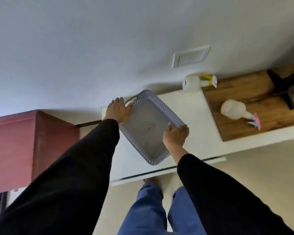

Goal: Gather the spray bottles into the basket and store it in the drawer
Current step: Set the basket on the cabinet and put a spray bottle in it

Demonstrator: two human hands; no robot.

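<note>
While the grey perforated plastic basket [149,129] sits slanted on the white cabinet top [190,116], the left hand [118,110] grasps its far-left rim and the right hand [176,135] its right rim, and 2 translucent spray bottles, one with a yellow trigger [193,83] at the wall, one with a pink trigger [234,110] lying on the brown wooden tabletop [244,92], stay well apart from it.

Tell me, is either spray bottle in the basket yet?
No, the basket holds no bottle; both spray bottles lie off to the right.
</note>
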